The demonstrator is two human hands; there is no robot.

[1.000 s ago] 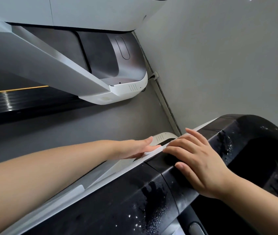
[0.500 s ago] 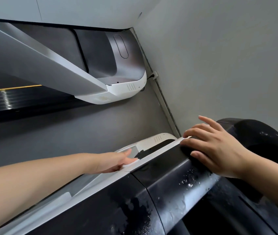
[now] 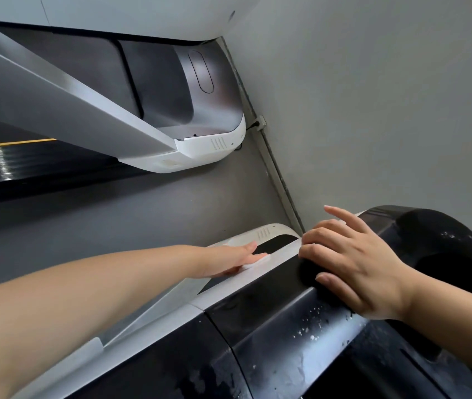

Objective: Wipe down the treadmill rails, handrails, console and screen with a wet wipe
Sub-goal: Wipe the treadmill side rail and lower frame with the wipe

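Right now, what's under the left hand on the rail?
A white wet wipe shows beneath the fingers of the left hand, pressed flat on the silver rail. Only its edge peeks out; the rest is covered by the palm.

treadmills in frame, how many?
2. Near treadmill under both hands, black and wet; second treadmill upper left across the floor. Others may lie out of frame.
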